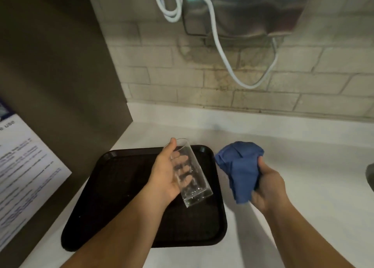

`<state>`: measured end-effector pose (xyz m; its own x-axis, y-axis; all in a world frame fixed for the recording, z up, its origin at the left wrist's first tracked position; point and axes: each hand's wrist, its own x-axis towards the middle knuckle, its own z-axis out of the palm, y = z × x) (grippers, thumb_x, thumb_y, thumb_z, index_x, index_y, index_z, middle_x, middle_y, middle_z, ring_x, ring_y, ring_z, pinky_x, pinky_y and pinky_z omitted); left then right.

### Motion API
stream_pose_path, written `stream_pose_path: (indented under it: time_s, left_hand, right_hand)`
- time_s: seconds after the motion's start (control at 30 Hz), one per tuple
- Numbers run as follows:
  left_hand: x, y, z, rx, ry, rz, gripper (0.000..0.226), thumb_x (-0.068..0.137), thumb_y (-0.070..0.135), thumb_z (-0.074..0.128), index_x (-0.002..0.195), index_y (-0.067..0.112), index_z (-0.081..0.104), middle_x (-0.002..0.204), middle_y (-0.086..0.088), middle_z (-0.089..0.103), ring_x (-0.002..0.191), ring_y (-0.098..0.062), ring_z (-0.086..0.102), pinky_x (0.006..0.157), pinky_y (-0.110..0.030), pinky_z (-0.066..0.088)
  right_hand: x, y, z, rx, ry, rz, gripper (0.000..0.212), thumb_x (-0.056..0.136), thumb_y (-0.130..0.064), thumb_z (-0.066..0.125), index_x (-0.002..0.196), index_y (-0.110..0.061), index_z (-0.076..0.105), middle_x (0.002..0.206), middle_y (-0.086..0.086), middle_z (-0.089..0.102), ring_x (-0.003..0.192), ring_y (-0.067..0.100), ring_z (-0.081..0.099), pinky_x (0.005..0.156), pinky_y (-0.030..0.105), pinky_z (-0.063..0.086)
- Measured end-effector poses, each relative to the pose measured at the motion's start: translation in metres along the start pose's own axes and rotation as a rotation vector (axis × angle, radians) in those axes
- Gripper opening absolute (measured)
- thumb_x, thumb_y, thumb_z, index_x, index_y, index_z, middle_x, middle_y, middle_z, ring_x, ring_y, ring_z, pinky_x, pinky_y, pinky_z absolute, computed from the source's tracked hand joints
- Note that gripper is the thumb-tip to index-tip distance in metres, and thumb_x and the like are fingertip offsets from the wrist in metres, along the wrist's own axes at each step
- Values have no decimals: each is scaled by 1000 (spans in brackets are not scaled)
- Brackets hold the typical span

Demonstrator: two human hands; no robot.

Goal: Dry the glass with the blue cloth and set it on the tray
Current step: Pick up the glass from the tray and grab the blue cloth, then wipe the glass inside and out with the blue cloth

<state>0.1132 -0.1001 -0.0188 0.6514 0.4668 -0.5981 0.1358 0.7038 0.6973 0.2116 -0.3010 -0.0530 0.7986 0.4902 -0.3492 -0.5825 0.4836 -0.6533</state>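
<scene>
**Glass held above tray, cloth bunched alongside**

Nearest the viewer, two bare forearms reach over a white countertop point(303, 186). A black rectangular plastic tray point(113, 186) with rounded corners lies on it. Above the tray, the left hand point(166, 174) is wrapped around a tall clear drinking glass point(187, 170), fingers visible through the wall; the glass is tilted, base toward the viewer, rim away, off the tray surface. Just right of the tray, the right hand point(267, 188) clenches a crumpled blue cloth point(240, 166), apart from the glass. Farther back, a pale tiled wall point(263, 81) carries a looping white cable point(220, 51). At left, a dark panel point(60, 75) bears a printed notice point(22, 176).
</scene>
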Motion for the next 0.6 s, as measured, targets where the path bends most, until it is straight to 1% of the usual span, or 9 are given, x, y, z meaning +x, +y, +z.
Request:
stream_pose_path:
  time_s: [0.1,0.13,0.17,0.2,0.27,0.33,0.4,0.5,0.6]
  left_hand:
    - [-4,2,3,92,5,6,58,91,60,70,122,11,68,99,-7,70,84,-25,64,72,-39,49]
    - [-6,4,4,121,-10,1,63,88,63,71,122,9,69,98,-8,72,84,-26,67,72,-39,52]
    - [-7,5,4,143,-37,-12,70,84,66,73,124,8,72,100,-10,75,86,-28,71,74,-40,55]
    - [-6,5,3,146,-66,-25,76,81,69,74,125,7,75,102,-13,78,89,-31,74,77,-41,57]
    - [-6,6,-1,142,-81,-35,76,84,71,70,123,7,79,111,-19,80,98,-36,76,83,-44,60]
    - [-5,8,-8,147,-73,-28,74,86,71,67,122,8,80,116,-21,80,102,-38,76,86,-45,60]
    - [-5,9,-16,152,-66,-18,75,85,74,66,121,9,81,114,-20,80,101,-37,76,88,-46,61]
    - [-11,7,-18,156,-66,45,91,66,81,76,126,13,78,117,-20,80,109,-38,76,100,-51,60]
    - [-18,9,-18,110,-73,99,112,46,79,88,135,15,71,122,-20,79,111,-38,78,99,-53,61]
  right_hand:
    - [-16,8,40,4,-107,46,48,92,-37,47,81,-2,78,74,15,75,65,26,72,67,35,58]
    - [-21,14,50,-132,-127,47,37,85,-27,53,78,-2,78,73,13,75,66,22,72,68,32,57]
    - [-27,24,54,-418,-224,-23,30,78,-19,54,90,-4,78,83,10,76,72,16,72,69,26,55]
    - [-31,32,60,-709,-334,-82,44,78,-15,51,117,-10,69,105,5,74,87,10,70,77,21,52]
    - [-35,45,72,-1109,-488,-118,64,92,-18,41,152,-29,21,146,-8,43,120,3,52,101,20,40]
    - [-40,48,77,-1234,-535,-180,70,99,-25,38,154,-34,-4,159,-17,15,141,3,29,118,27,25]
    - [-38,50,80,-1325,-539,-277,72,100,-33,40,153,-33,-9,162,-18,5,146,-1,13,122,28,16]
    - [-31,57,99,-1239,-511,-425,61,99,-39,41,153,-33,13,154,-8,37,137,3,40,114,28,34]
    - [-19,61,115,-948,-354,-295,36,101,-37,37,127,-20,56,113,2,70,103,12,67,98,35,50]
